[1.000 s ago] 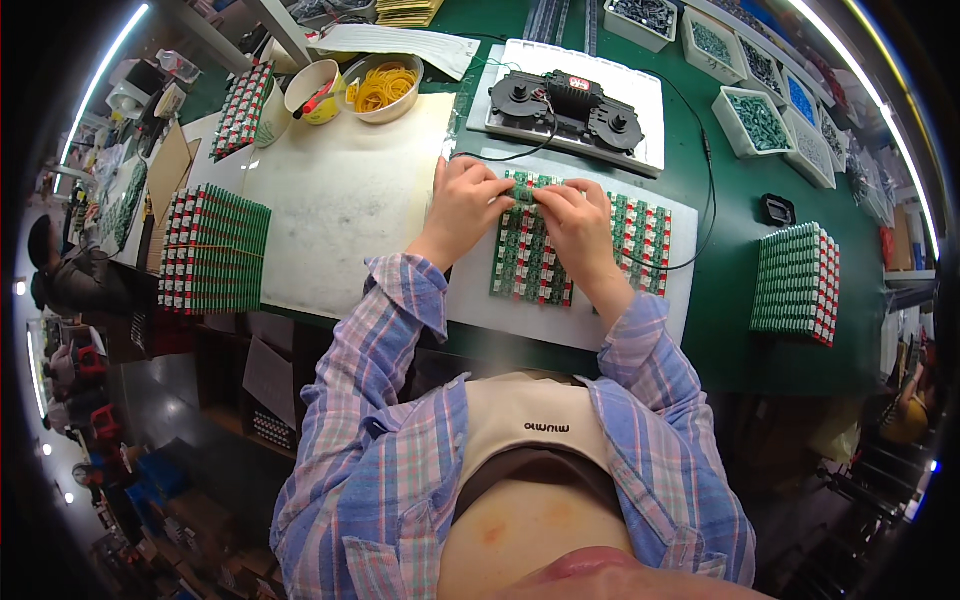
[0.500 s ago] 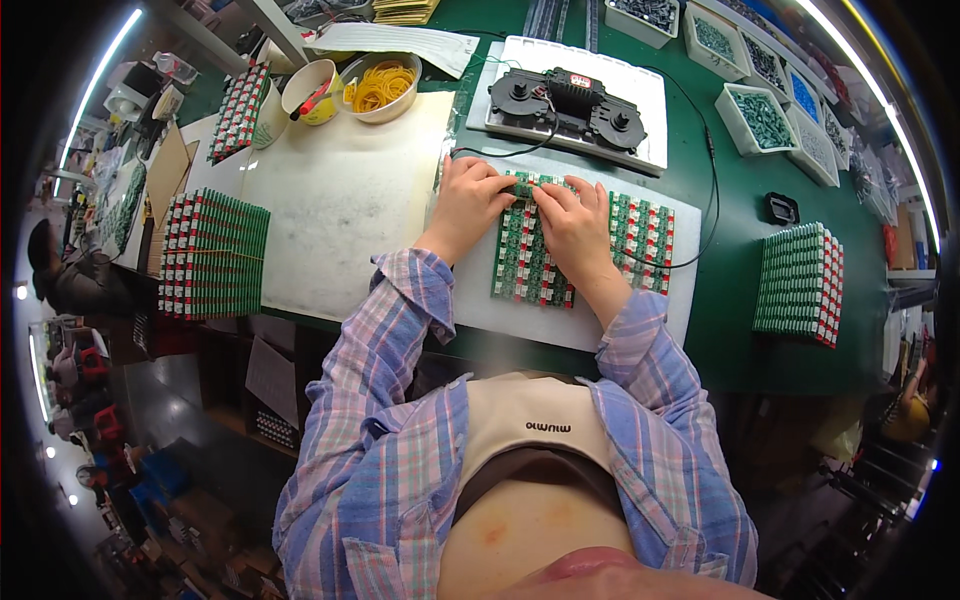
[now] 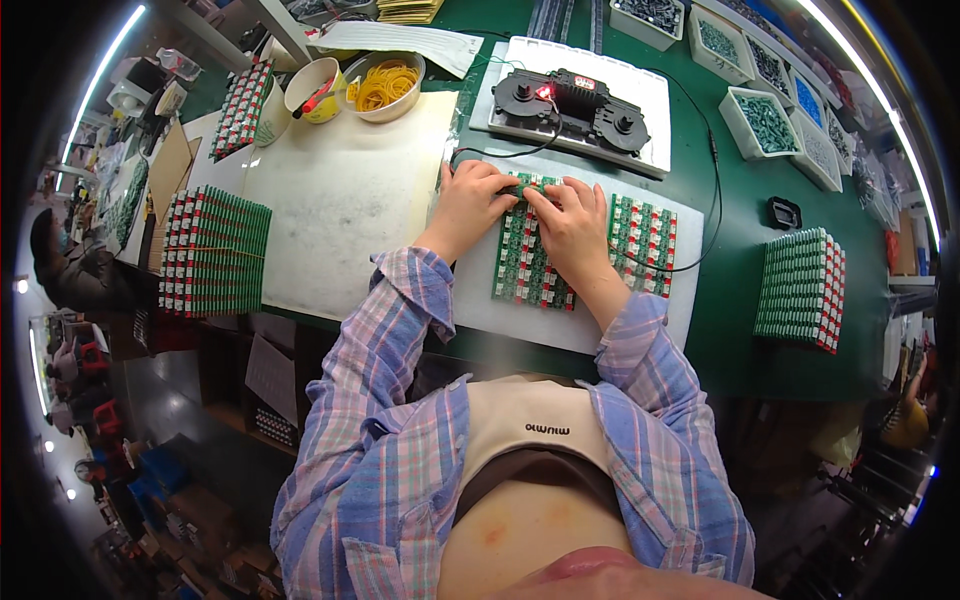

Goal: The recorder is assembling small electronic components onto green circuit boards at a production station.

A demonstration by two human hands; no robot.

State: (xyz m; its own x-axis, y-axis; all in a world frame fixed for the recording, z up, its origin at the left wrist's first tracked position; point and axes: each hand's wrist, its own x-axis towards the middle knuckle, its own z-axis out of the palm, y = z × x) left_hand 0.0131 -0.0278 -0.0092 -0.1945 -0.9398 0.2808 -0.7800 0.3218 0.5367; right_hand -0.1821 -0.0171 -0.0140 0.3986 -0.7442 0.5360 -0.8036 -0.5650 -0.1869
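Observation:
My left hand (image 3: 468,205) is closed, thumb and fingertips together at the upper left corner of a green circuit board panel (image 3: 520,262). Facing it, my right hand (image 3: 574,228) pinches at the same top edge, fingertips almost touching the left ones. A small dark piece (image 3: 515,189) shows between the fingertips, too covered to name. One black cable (image 3: 505,155) runs from the black twin-dial device (image 3: 572,105) to behind my left hand; another black cable (image 3: 690,262) passes under my right hand. A red light glows on the device. A second circuit board panel (image 3: 642,240) lies to the right.
A white foam mat (image 3: 470,310) underlies the panels. Stacks of circuit boards stand left (image 3: 215,255) and right (image 3: 800,290). Bowls, one with yellow rubber bands (image 3: 385,88), sit at the back left. Parts bins (image 3: 760,122) line the back right. A small black tray (image 3: 783,212) lies near them.
A red light has come on at the device's left dial. My right fingertips have shifted very slightly; both hands stay at the panel's top edge.

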